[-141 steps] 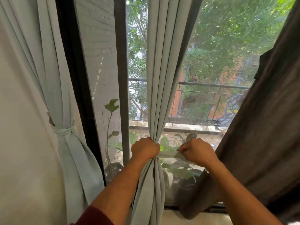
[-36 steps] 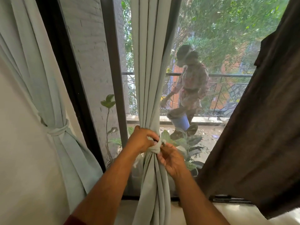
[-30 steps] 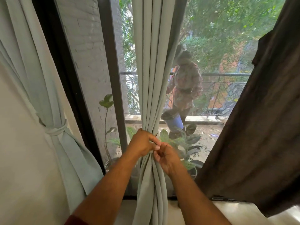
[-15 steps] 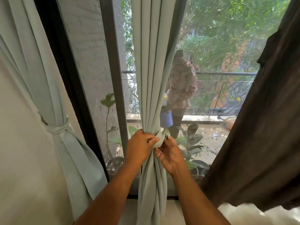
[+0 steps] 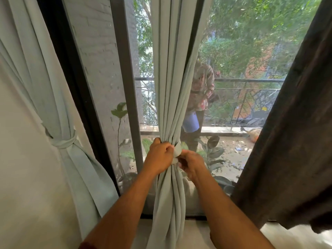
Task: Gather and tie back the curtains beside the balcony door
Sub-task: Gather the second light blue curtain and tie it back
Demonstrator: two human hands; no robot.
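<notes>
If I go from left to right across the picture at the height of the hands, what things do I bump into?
Tied pale curtain → dark door frame → small leafy plant → left hand → tie strip around the middle curtain → right hand → big-leaf plant → dark brown curtain.

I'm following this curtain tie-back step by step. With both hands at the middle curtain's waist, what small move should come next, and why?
Probably pull the tie band snug with the right hand while the left hand keeps the middle curtain bunched. The band's end sticks up loose between the hands, with no finished knot showing, unlike the tied left curtain.
</notes>
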